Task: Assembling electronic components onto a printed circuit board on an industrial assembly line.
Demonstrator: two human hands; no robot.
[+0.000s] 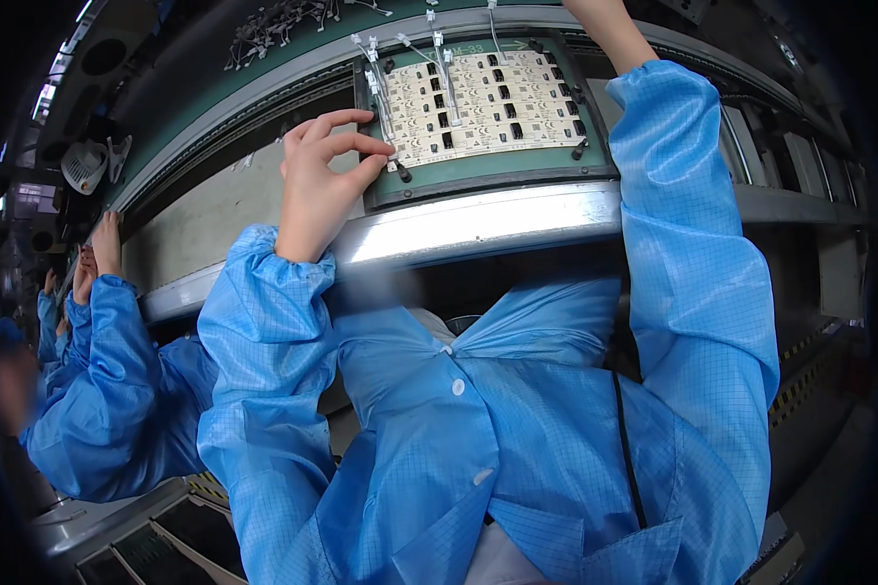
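A cream circuit board panel (473,122) with rows of black parts lies in a green fixture (498,175) with a dark frame. At the panel's lower left corner, my left hand (324,166) pinches thumb and forefinger at the lower end of a thin white cable (382,109). What exactly sits between the fingertips is tiny. More white cables with small plugs (448,83) lie over the panel and its far edge. My right hand (605,18) reaches past the far right of the fixture; its fingers are cut off by the upper edge.
Loose white cables (278,29) are heaped on the green surface at the far left. A metal rail (488,219) runs along the near side of the fixture. Left of me, a co-worker in a blue smock (117,370) has hands at the same line. A white fan-like device (85,166) stands beyond.
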